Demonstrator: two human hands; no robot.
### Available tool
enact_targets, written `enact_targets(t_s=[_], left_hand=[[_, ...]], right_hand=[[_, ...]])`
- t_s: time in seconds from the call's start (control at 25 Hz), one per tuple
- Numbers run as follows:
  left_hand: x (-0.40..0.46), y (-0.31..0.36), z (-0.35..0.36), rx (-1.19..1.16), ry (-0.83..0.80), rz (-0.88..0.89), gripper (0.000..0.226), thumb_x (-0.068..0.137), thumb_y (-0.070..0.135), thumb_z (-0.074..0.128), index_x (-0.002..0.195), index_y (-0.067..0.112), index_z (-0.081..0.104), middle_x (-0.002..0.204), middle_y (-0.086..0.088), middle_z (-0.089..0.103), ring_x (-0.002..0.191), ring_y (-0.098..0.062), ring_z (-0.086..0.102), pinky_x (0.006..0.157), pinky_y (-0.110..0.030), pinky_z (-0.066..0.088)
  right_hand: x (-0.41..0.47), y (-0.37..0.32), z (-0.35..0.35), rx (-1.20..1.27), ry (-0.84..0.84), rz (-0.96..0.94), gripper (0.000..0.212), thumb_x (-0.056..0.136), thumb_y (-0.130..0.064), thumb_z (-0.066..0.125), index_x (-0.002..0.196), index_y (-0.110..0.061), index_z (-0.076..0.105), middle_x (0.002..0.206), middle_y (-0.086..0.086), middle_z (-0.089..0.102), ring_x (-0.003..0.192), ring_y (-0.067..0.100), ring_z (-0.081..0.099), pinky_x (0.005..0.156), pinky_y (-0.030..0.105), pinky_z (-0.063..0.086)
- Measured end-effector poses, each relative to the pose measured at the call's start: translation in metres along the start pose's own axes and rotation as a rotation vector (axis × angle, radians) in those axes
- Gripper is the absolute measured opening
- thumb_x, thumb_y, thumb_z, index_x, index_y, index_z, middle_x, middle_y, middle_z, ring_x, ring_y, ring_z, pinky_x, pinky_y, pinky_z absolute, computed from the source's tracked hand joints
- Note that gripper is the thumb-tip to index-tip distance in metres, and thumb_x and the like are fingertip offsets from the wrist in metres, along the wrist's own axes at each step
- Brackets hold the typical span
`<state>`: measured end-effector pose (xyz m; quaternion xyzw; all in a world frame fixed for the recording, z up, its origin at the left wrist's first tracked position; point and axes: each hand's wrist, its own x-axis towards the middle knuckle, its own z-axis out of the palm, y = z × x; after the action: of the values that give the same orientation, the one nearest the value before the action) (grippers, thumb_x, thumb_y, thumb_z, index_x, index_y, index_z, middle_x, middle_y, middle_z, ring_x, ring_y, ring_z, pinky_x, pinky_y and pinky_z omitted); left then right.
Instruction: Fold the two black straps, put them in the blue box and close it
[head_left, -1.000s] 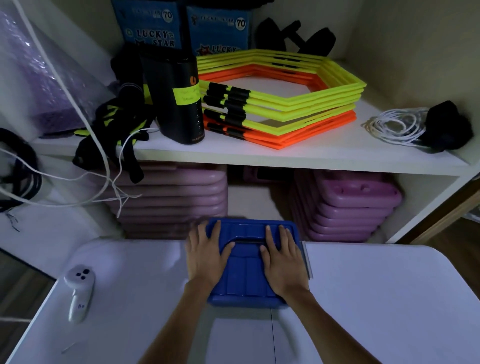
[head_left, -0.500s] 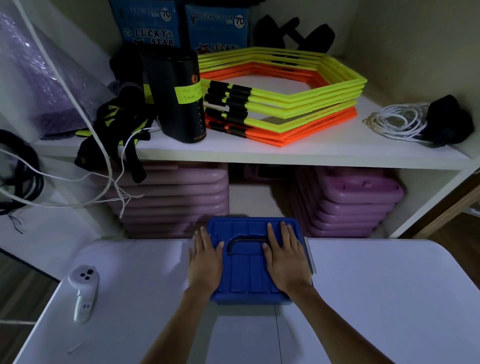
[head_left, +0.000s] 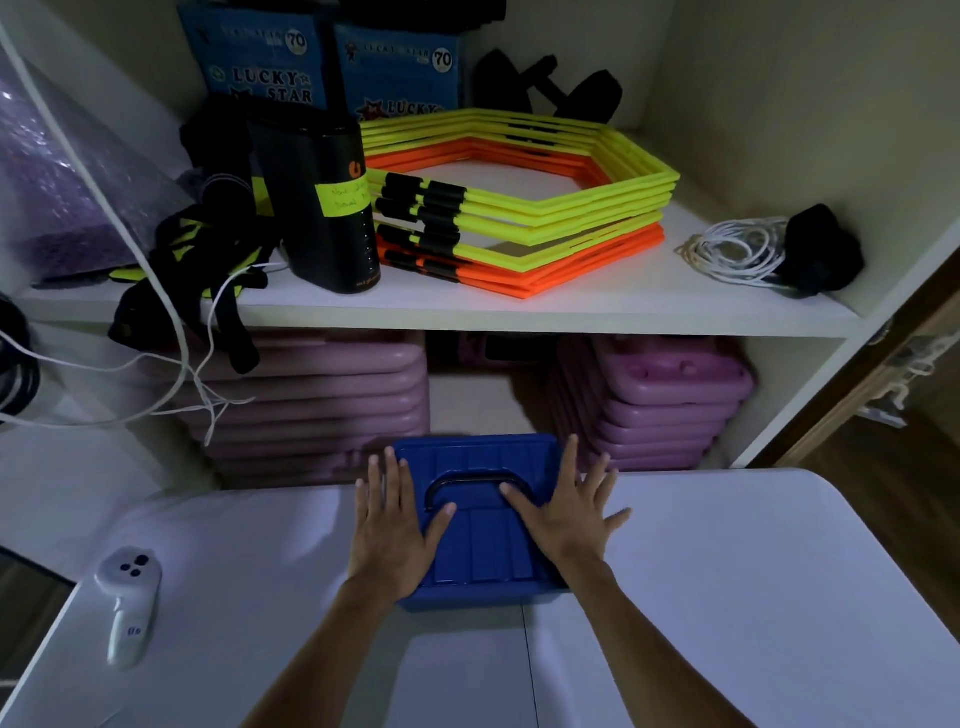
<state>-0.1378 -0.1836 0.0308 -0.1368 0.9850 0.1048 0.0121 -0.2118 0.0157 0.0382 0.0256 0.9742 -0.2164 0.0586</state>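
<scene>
Blue box (head_left: 480, 545) is sitting on the counter (head_left: 753, 597), lidded, under both palms: left hand (head_left: 392, 530) and right hand (head_left: 569, 514) are spreading flat, fingers wide, holding nothing. Pressing evenly near each edge should seat the lid.

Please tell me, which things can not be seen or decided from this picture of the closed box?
- Straps: none visible; the lid of the blue box hides whatever is inside.
- Lid latches: covered by the left hand and right hand, both flat on the lid.
- Handwriting on the yellow label: too small.
</scene>
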Motion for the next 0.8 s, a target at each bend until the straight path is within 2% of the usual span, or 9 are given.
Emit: enact_targets(t_s=[0.08,0.2,0.28,0.4,0.44,0.52,0.64,0.72,0.8], left_hand=[[0.0,-0.001,0.001,0.006,-0.004,0.002,0.093,0.084,0.073,0.001,0.148,0.008,-0.015,0.153,-0.009,-0.03,0.141,-0.026,-0.03,0.117,-0.043,-0.013],[0.0,-0.001,-0.001,0.016,-0.005,0.005,0.093,0.083,0.074,-0.001,0.148,0.008,-0.015,0.154,-0.009,-0.03,0.141,-0.026,-0.029,0.117,-0.043,-0.013],[-0.001,0.0,-0.001,0.009,0.01,0.014,0.095,0.082,0.074,-0.001,0.148,0.007,-0.012,0.155,-0.009,-0.027,0.142,-0.027,-0.026,0.118,-0.042,-0.011],[-0.001,-0.001,0.001,-0.015,0.023,0.012,0.095,0.083,0.074,0.001,0.149,0.006,-0.008,0.155,-0.009,-0.024,0.143,-0.027,-0.023,0.118,-0.042,-0.009],[-0.001,-0.001,0.001,-0.021,0.022,0.013,0.094,0.083,0.074,0.002,0.148,0.006,-0.009,0.155,-0.008,-0.024,0.143,-0.027,-0.023,0.118,-0.042,-0.009],[-0.001,-0.001,0.001,-0.013,0.035,0.018,0.094,0.083,0.074,0.0,0.147,0.007,-0.012,0.154,-0.008,-0.026,0.143,-0.026,-0.024,0.117,-0.041,-0.01],[0.001,-0.003,0.001,-0.004,0.019,0.025,0.093,0.081,0.075,-0.003,0.145,0.009,-0.018,0.153,-0.008,-0.028,0.143,-0.027,-0.025,0.118,-0.042,-0.01],[-0.001,-0.002,0.003,0.032,0.018,0.026,0.093,0.079,0.075,-0.006,0.145,0.01,-0.018,0.152,-0.008,-0.029,0.142,-0.027,-0.025,0.117,-0.045,-0.01],[0.003,-0.001,0.001,0.085,-0.003,0.025,0.093,0.073,0.075,-0.016,0.144,0.015,-0.023,0.15,-0.009,-0.032,0.14,-0.028,-0.028,0.114,-0.049,-0.014]], right_hand=[[0.004,0.0,-0.008,0.149,-0.11,0.18,0.123,0.069,-0.085,0.054,0.155,-0.021,-0.006,0.161,0.021,0.01,0.149,0.035,0.01,0.115,0.062,0.007],[0.0,-0.01,-0.006,0.183,0.01,0.134,0.097,0.074,-0.073,0.063,0.141,-0.012,0.029,0.133,0.014,0.055,0.12,0.033,0.054,0.1,0.049,0.043],[-0.007,-0.018,-0.002,0.161,0.114,0.085,0.084,0.083,-0.061,0.063,0.141,-0.01,0.032,0.13,0.013,0.056,0.115,0.032,0.057,0.086,0.044,0.051],[-0.011,-0.02,0.006,-0.007,0.153,0.011,0.072,0.096,-0.051,0.051,0.149,-0.009,0.026,0.145,0.02,0.043,0.129,0.034,0.047,0.087,0.043,0.052],[-0.011,-0.019,0.01,-0.036,0.156,-0.033,0.068,0.099,-0.049,0.043,0.152,-0.01,0.023,0.152,0.023,0.033,0.138,0.036,0.037,0.097,0.045,0.048],[-0.014,-0.016,0.017,-0.107,0.174,-0.207,0.063,0.103,-0.049,0.026,0.156,-0.017,0.013,0.162,0.02,0.01,0.15,0.035,0.009,0.117,0.047,0.019],[-0.013,-0.015,0.023,-0.233,0.11,-0.427,0.075,0.092,-0.063,-0.011,0.156,-0.025,-0.001,0.163,0.011,-0.005,0.149,0.026,-0.011,0.116,0.042,-0.017],[-0.012,-0.013,0.022,-0.275,-0.007,-0.421,0.094,0.072,-0.068,-0.036,0.153,-0.026,-0.015,0.163,0.008,-0.015,0.148,0.024,-0.021,0.112,0.039,-0.027],[-0.007,-0.015,0.015,-0.273,-0.078,-0.403,0.103,0.058,-0.07,-0.044,0.149,-0.027,-0.023,0.162,0.006,-0.021,0.147,0.023,-0.024,0.113,0.041,-0.026]])
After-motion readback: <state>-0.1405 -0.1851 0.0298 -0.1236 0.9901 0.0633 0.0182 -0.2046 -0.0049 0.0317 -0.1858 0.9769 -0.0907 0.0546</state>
